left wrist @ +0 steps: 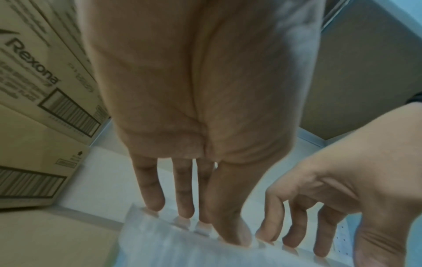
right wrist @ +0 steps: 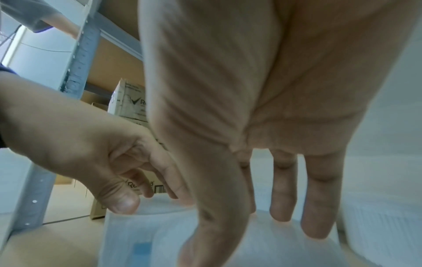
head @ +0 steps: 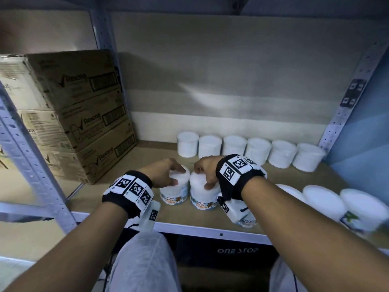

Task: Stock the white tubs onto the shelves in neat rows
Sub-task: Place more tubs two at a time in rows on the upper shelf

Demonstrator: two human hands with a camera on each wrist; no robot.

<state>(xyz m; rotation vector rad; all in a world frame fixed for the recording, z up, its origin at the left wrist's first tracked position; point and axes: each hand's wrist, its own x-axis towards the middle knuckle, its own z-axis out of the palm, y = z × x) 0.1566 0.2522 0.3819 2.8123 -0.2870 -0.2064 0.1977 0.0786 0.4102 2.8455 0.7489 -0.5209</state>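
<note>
At the centre of the head view, the left hand (head: pixel 163 172) grasps the lid of one white round plastic cotton-bud tub (head: pixel 176 191) from above; the right hand (head: pixel 207 172) grasps its touching neighbour (head: pixel 202 197). Both tubs stand on the brown shelf board (head: pixel 147 150), below the back row of six white tubs (head: pixel 250 151).

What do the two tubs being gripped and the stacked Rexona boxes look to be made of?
The tubs: likely translucent plastic, smooth, white contents showing through the walls, printed label bands. The Rexona boxes: brown corrugated cardboard, matte, with printed barcodes.
</note>
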